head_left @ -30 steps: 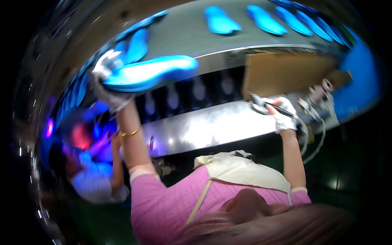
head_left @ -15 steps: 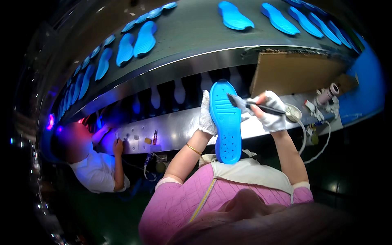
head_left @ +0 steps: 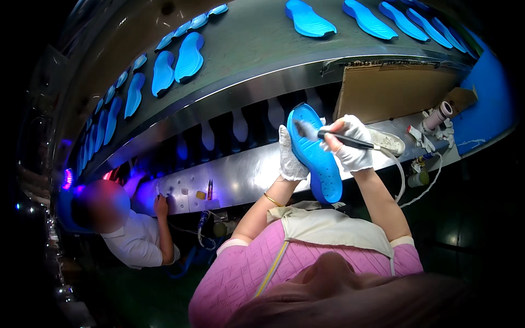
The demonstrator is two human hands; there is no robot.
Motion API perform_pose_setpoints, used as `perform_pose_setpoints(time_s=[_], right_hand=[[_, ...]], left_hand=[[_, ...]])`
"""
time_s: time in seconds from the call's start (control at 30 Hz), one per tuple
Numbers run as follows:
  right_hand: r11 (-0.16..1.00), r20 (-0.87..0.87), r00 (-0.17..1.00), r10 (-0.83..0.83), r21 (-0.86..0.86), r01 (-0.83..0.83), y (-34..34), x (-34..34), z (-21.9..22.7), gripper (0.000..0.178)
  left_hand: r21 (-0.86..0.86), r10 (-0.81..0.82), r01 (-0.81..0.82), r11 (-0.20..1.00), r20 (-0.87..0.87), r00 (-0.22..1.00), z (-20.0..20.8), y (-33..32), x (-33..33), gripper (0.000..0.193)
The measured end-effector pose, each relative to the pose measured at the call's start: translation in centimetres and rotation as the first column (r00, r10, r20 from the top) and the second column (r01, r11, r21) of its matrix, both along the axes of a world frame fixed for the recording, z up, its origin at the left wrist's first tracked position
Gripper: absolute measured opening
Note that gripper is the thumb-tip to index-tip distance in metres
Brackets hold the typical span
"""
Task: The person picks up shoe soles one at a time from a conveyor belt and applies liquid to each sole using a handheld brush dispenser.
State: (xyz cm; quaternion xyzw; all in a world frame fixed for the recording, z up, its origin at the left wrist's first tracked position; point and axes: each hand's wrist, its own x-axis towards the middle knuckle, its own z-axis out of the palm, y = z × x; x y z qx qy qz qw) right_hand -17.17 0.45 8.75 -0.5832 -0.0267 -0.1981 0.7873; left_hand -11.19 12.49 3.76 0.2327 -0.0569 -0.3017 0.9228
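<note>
Sole in work: blue sole [head_left: 315, 159], upper face showing, held above the metal surface [head_left: 249, 170] at chest front, one end toward 11 o'clock, the other toward 5. Clock read from this sole, 12 toward the belt [head_left: 246, 46]. Left hand [head_left: 292, 161], gloved, at 9 o'clock; its grip is clamped on the sole's side edge. Right hand [head_left: 355, 145], gloved with bare fingertips, at 3; its grip is together around a black-handled brush [head_left: 353, 142], bristles blurred, over the upper half of the sole; contact cannot be told. White hose [head_left: 402, 179] trails from the handle's rear, curving to 4. Off-white oval dish [head_left: 390, 141] just beyond the right hand, near 3. Cardboard sheet [head_left: 402, 94] stands at 2; pinkish cylinder [head_left: 439, 115] farther out, between 2 and 3. More blue soles [head_left: 310, 19] lie spaced along the belt, 9 round to 1. Co-worker [head_left: 135, 240], white shirt, well apart at 8.
</note>
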Motion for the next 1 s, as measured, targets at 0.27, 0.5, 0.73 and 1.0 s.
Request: perform_pose_setpoints(time_s=[0.27,0.5,0.73,1.0], right_hand=[[0.982,0.052,0.996,0.078,-0.177,-0.067,0.9,-0.8,-1.3,0.019],[0.806,0.325,0.946,-0.012,-0.556,0.201,1.4,-1.9,-0.9,0.016],[0.951,0.05,0.998,-0.026,-0.306,0.041,-1.7,-3.9,-3.8,0.011],[0.981,-0.052,0.994,0.095,-0.167,-0.103,-0.8,-2.9,-3.9,0.007]], left_hand=[[-0.056,-0.174,0.175,0.983,0.031,0.984,-0.5,1.2,1.5,0.093],[-0.023,-0.29,0.291,0.957,0.035,0.956,1.6,2.0,1.9,0.09],[0.366,-0.36,0.302,0.88,0.1,0.928,-0.6,4.2,-2.1,0.093],[0.401,-0.166,0.157,0.902,-0.012,0.986,-2.2,3.8,-0.3,0.098]])
